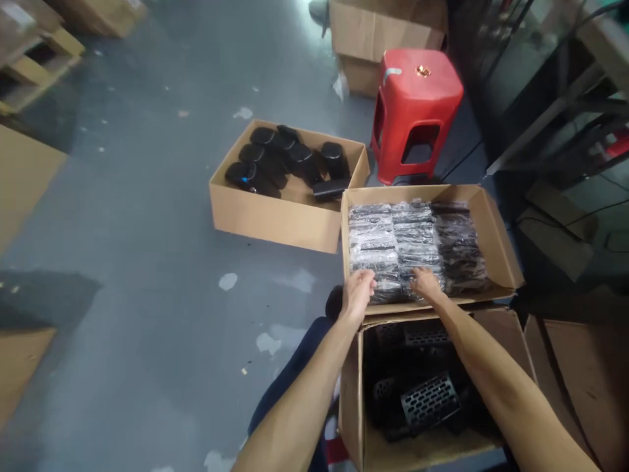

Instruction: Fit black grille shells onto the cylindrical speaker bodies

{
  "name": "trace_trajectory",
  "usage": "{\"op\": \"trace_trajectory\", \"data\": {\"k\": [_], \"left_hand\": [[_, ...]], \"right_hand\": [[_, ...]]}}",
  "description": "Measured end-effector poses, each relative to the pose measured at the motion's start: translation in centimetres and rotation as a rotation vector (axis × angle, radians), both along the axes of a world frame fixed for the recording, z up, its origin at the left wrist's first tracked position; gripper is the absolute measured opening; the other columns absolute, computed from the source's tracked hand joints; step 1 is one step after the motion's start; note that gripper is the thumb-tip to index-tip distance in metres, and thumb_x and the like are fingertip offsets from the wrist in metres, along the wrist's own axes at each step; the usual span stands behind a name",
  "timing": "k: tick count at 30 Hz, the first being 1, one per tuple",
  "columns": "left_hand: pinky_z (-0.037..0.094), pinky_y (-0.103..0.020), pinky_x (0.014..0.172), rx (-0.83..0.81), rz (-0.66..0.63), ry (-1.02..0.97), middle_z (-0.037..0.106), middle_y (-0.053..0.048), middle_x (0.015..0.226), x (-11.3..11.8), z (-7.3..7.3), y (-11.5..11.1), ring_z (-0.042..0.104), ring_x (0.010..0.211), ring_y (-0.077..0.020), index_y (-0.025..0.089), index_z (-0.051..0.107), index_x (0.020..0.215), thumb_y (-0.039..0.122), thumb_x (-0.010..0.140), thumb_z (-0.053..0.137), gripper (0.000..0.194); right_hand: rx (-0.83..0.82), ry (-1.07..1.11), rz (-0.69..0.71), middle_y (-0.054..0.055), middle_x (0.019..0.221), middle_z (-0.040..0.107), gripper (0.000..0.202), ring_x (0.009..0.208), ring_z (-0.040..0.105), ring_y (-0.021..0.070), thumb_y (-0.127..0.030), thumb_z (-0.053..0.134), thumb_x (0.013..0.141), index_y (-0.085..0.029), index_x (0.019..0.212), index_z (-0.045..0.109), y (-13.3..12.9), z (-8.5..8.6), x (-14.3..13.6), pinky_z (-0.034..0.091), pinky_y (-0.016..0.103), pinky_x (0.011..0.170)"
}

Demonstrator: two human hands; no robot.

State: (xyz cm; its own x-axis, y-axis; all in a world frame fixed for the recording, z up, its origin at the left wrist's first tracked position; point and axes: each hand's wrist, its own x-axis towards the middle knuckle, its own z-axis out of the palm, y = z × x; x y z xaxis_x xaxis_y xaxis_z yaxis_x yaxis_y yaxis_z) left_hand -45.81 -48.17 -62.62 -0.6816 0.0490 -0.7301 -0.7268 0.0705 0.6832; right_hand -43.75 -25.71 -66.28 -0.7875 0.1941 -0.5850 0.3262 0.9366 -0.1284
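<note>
A shallow cardboard box holds rows of dark items wrapped in clear plastic. At its near left corner is my left hand, fingers curled together beside the wrapped items; whatever they grip is too small to make out. My right hand reaches onto the near end of the middle row, its fingers bent down against the plastic, and their tips are hard to tell. Under my forearms an open carton contains black parts, some with perforated grilles.
To the left, another shallow box has several black casings in it. A red stool stands behind. Cartons are at the back, a pallet far left, and a metal frame right.
</note>
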Motion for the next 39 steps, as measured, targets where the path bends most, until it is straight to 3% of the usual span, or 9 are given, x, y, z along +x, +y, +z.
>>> {"op": "trace_trajectory", "data": {"k": [4, 10, 16, 21, 25, 28, 30, 35, 39], "left_hand": [[0.031, -0.018, 0.045, 0.021, 0.118, -0.004, 0.067, -0.001, 0.077, -1.3, -0.4, -2.1, 0.053, 0.055, -0.0086, 0.018, 0.066, 0.093, 0.045, 0.085, 0.064, 0.028], [0.032, -0.017, 0.044, 0.122, 0.101, -0.047, 0.068, -0.002, 0.074, -1.2, 0.9, -1.1, 0.055, 0.055, -0.0091, 0.017, 0.068, 0.086, 0.041, 0.082, 0.071, 0.024], [0.047, -0.018, 0.055, 0.233, 0.057, -0.227, 0.069, -0.005, 0.086, 0.8, 0.6, 1.3, 0.06, 0.064, -0.0105, 0.017, 0.066, 0.091, 0.046, 0.085, 0.076, 0.031], [0.06, -0.036, 0.072, 0.314, 0.02, -0.412, 0.068, -0.012, 0.102, 4.0, 0.7, 4.5, 0.066, 0.074, -0.0176, 0.017, 0.06, 0.097, 0.056, 0.084, 0.076, 0.044], [0.059, -0.032, 0.075, 0.293, 0.048, -0.407, 0.065, -0.012, 0.116, 5.0, 0.6, 5.8, 0.066, 0.085, -0.0173, 0.018, 0.061, 0.101, 0.047, 0.089, 0.072, 0.033], [0.059, -0.029, 0.079, 0.278, 0.103, -0.401, 0.064, -0.012, 0.125, 4.8, -0.4, 5.5, 0.067, 0.091, -0.0166, 0.02, 0.062, 0.108, 0.049, 0.091, 0.07, 0.035], [0.06, -0.032, 0.081, 0.28, 0.139, -0.43, 0.062, -0.014, 0.131, 4.5, -1.0, 5.1, 0.068, 0.093, -0.0183, 0.021, 0.06, 0.117, 0.057, 0.091, 0.068, 0.046], [0.063, -0.049, 0.076, 0.361, 0.141, -0.607, 0.056, -0.024, 0.141, 4.2, -0.6, 4.6, 0.072, 0.098, -0.033, 0.022, 0.047, 0.143, 0.08, 0.081, 0.064, 0.087], [0.063, -0.047, 0.074, 0.548, 0.109, -0.581, 0.068, -0.02, 0.125, 4.4, 1.0, 5.2, 0.074, 0.09, -0.0313, 0.02, 0.056, 0.134, 0.072, 0.083, 0.069, 0.075]], "right_hand": [[0.076, -0.143, 0.15, 0.013, 0.127, 0.067, 0.03, 0.121, 0.061, 0.0306, -0.025, 0.069, 0.095, -0.015, 0.123, 0.067, 2.5, -3.3, -2.7, 0.047, 0.05, 0.104], [0.029, -0.211, 0.295, 0.006, 0.109, 0.071, 0.021, 0.099, 0.068, 0.0209, -0.036, 0.066, 0.101, -0.016, 0.107, 0.069, 4.1, -3.3, -2.0, 0.056, 0.043, 0.093], [-0.092, -0.064, 0.336, 0.009, 0.093, 0.072, 0.022, 0.085, 0.066, 0.0191, -0.014, 0.055, 0.097, -0.015, 0.099, 0.077, 5.4, 1.8, -0.5, 0.051, 0.028, 0.084], [-0.09, 0.077, 0.304, 0.01, 0.113, 0.07, 0.03, 0.098, 0.066, 0.0214, -0.02, 0.051, 0.1, -0.019, 0.119, 0.073, 5.8, 5.9, 0.2, 0.05, 0.028, 0.092], [0.006, 0.067, 0.24, 0.012, 0.124, 0.069, 0.04, 0.115, 0.062, 0.0281, -0.022, 0.068, 0.091, -0.021, 0.13, 0.069, 3.8, 2.6, -0.2, 0.047, 0.034, 0.1], [0.051, 0.01, 0.205, 0.012, 0.107, 0.074, 0.022, 0.103, 0.066, 0.0282, -0.02, 0.061, 0.095, -0.021, 0.111, 0.076, 3.0, -0.6, -0.6, 0.047, 0.034, 0.091], [0.032, -0.017, 0.221, 0.01, 0.092, 0.074, 0.023, 0.093, 0.067, 0.0257, -0.021, 0.055, 0.099, -0.02, 0.094, 0.077, 3.3, -0.9, -0.5, 0.046, 0.031, 0.085], [-0.062, 0.018, 0.311, 0.008, 0.085, 0.07, 0.026, 0.087, 0.063, 0.0221, -0.024, 0.055, 0.1, -0.019, 0.081, 0.073, 3.5, 4.8, 2.5, 0.044, 0.028, 0.081], [-0.175, 0.184, 0.368, 0.008, 0.088, 0.066, 0.025, 0.09, 0.06, 0.0237, -0.029, 0.054, 0.102, -0.02, 0.087, 0.072, -0.4, 10.9, 7.3, 0.044, 0.035, 0.086]]}}
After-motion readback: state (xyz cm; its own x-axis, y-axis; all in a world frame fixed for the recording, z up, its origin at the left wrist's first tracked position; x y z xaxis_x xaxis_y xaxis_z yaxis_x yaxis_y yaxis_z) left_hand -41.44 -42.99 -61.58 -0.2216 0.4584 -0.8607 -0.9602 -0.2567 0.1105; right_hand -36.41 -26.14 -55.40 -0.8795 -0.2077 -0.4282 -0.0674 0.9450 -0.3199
